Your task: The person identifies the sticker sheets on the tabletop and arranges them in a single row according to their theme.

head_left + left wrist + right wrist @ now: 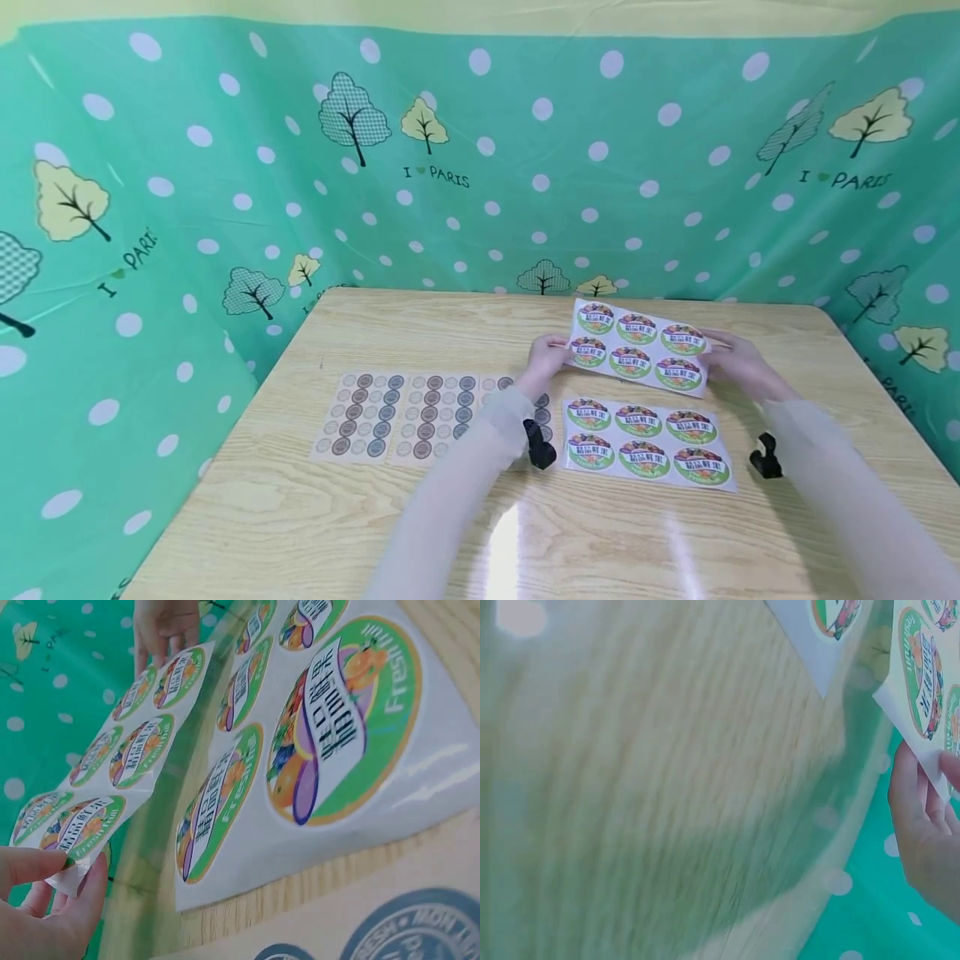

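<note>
Both hands hold a white sticker sheet (651,342) with several round fruit labels, raised and tilted above the far part of the table. My left hand (546,360) pinches its left edge; in the left wrist view the thumb of that hand (52,900) lies on top, fingers beneath. My right hand (738,364) grips the opposite edge, and the right wrist view shows this hand (930,832) with the sheet's corner (930,766) between thumb and fingers. A second fruit sticker sheet (651,483) lies flat on the table, nearer to the body.
Sheets of small round brown and grey stickers (360,417) lie in a row on the left, partly under the left forearm. The wooden table (315,533) meets a green dotted curtain (465,167) at its back and sides. Black straps (538,446) are on the wrists.
</note>
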Motion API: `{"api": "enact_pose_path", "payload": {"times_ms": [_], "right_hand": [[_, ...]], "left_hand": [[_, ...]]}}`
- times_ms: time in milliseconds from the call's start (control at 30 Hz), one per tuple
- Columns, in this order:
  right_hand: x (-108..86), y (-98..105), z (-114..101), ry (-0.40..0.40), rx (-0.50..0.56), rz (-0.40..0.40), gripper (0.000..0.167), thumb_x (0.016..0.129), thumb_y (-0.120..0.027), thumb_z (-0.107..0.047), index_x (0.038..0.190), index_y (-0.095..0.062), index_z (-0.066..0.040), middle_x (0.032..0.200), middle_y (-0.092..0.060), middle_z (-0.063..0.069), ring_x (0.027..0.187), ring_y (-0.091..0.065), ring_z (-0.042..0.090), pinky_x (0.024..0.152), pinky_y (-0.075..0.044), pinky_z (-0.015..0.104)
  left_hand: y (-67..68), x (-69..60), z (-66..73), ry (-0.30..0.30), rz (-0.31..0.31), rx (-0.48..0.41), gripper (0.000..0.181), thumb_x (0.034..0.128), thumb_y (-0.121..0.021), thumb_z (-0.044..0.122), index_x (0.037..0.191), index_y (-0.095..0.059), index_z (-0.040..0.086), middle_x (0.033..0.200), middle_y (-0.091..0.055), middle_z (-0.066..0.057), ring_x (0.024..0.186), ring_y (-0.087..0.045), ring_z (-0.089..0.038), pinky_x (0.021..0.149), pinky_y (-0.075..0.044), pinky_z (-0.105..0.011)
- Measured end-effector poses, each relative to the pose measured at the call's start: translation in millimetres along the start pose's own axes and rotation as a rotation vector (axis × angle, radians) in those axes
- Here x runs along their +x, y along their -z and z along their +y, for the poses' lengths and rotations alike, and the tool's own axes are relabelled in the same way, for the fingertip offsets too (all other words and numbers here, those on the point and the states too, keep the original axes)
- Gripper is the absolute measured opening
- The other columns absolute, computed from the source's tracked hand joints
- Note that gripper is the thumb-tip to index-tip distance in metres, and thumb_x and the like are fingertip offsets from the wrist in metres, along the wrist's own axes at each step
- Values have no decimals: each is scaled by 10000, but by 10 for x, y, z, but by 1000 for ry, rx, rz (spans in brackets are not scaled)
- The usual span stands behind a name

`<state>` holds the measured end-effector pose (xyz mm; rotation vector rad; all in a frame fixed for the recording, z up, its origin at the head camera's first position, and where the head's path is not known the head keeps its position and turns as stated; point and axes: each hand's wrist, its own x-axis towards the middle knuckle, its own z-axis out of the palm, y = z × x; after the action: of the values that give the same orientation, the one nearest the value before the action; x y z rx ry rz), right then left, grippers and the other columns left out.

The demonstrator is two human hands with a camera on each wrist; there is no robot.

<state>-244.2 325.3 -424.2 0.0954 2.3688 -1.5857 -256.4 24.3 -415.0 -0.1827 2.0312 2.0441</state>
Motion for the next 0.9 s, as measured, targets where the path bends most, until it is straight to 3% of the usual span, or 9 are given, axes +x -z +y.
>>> {"api": "enact_pose_path", "payload": {"times_ms": [100, 200, 267, 433, 667, 900], "right_hand": [[-24, 73, 94, -8, 41, 15, 750, 854, -559, -205, 1411, -82, -47, 1150, -512, 150, 877, -580, 76, 824, -483, 287], [-9, 164, 258, -26, 106, 42, 823, 792, -636, -288, 1418, -134, -102, 989, -567, -68, 840, -586, 43, 777, -499, 246], [-9, 230, 368, -22, 145, 49, 840, 771, -661, -301, 1419, -153, -134, 931, -578, -118, 825, -591, 39, 747, -508, 243], [-117, 343, 508, 13, 173, 48, 831, 788, -651, -308, 1423, -141, -138, 931, -585, -128, 829, -593, 45, 726, -514, 246], [-349, 430, 456, -2, 98, 72, 749, 839, -594, -306, 1424, -141, -189, 905, -564, -185, 809, -573, -12, 703, -509, 208], [-596, 485, 320, -23, 17, 73, 771, 878, -524, -333, 1415, -48, -51, 886, -515, -230, 801, -560, -37, 703, -506, 212]], "left_hand": [[-39, -35, -20, -35, 4, -29, 257, 786, -530, -102, 1042, -538, -96, 917, -596, -216, 765, -608, -258, 798, -500, -366], [-81, -4, -108, -52, 13, -51, 251, 772, -550, -101, 1020, -551, -66, 871, -608, -183, 711, -606, -215, 760, -515, -350], [-105, -14, -138, -46, 9, -77, 263, 757, -564, -103, 1014, -559, -50, 842, -613, -154, 669, -592, -179, 756, -516, -356], [-202, -110, -176, -34, -9, -95, 294, 729, -590, -105, 1012, -569, -25, 787, -591, -89, 615, -554, -126, 733, -524, -341], [-353, -265, -213, -43, -19, -57, 295, 698, -613, -105, 975, -592, -5, 756, -591, -55, 617, -555, -119, 638, -530, -253], [-494, -339, -281, -71, -56, -55, 308, 660, -610, -136, 939, -607, -4, 734, -594, -50, 598, -538, -109, 601, -525, -241]]}}
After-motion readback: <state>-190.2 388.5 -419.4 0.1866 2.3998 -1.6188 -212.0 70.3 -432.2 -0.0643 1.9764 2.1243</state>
